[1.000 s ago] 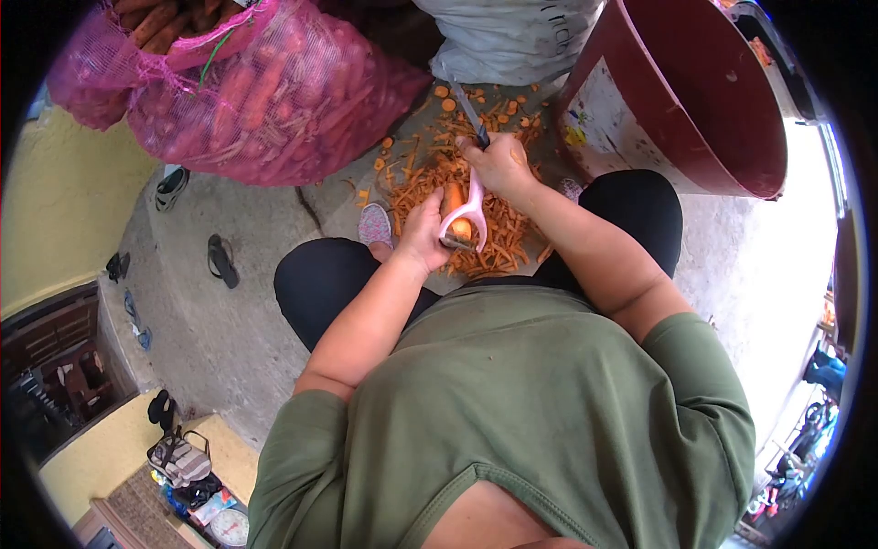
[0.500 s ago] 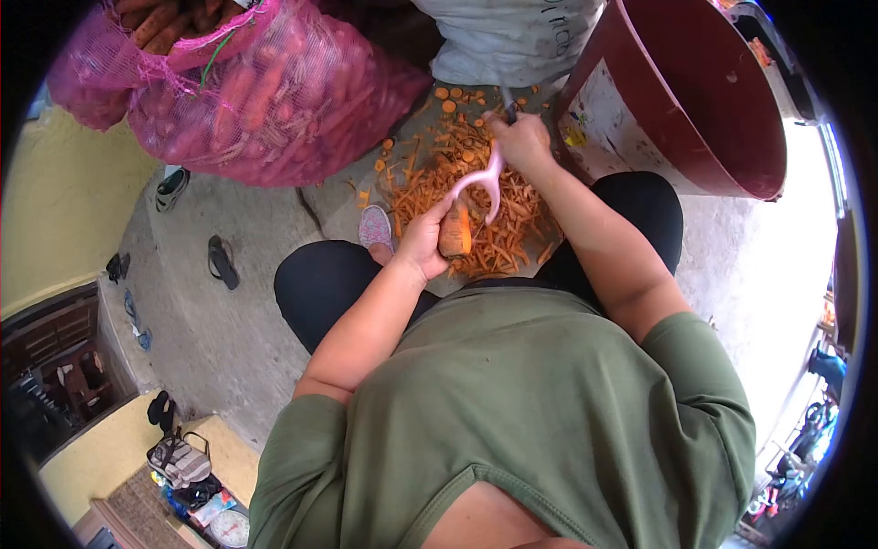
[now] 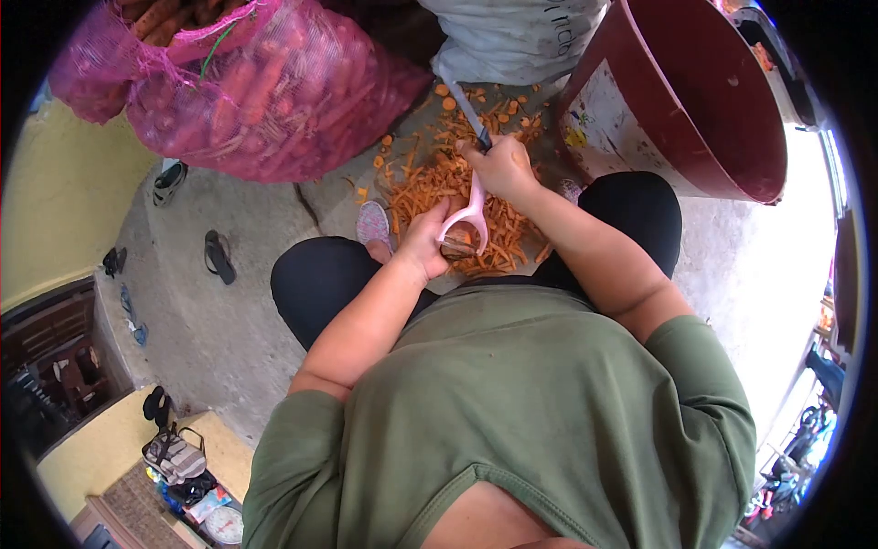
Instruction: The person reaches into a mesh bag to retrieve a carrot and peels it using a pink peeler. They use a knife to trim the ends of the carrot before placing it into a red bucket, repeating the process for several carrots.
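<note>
Netting of coarse pink plastic makes up the mesh sack (image 3: 247,91) at the upper left, bulging and lumpy with the long carrots packed inside. Below it the floor (image 3: 229,339) is rough grey concrete with a crack running through it. A dark, flat sandal (image 3: 218,257) lies on it, well apart from the mesh sack. Nearer the middle, a patterned slip-on shoe (image 3: 373,222) shows beside the person's knee (image 3: 311,284), which is clad in black fabric.

Just right of the shoe, the left hand (image 3: 423,240) is curled shut around a carrot (image 3: 460,241). Only a short orange stub of it shows past the fingers. It is held low between the knees, above the heap of peelings. The Y-shaped head of a pale pink plastic peeler (image 3: 475,207) lies against that stub. Its slim handle rises to the right hand (image 3: 501,167), whose fingers are closed round the top of the handle. The same fist also grips a knife (image 3: 468,105), its narrow dark blade sticking out upward and to the left.

Under both hands the peelings (image 3: 416,188) spread over the concrete as thin, curly orange ribbons, mixed with a few round sliced ends farther up. Behind them sits a white woven sack (image 3: 512,37) with dark lettering. At the right a large round basin (image 3: 704,101) of smooth maroon plastic stands tilted, its outside scuffed white and bearing a small coloured picture.
</note>
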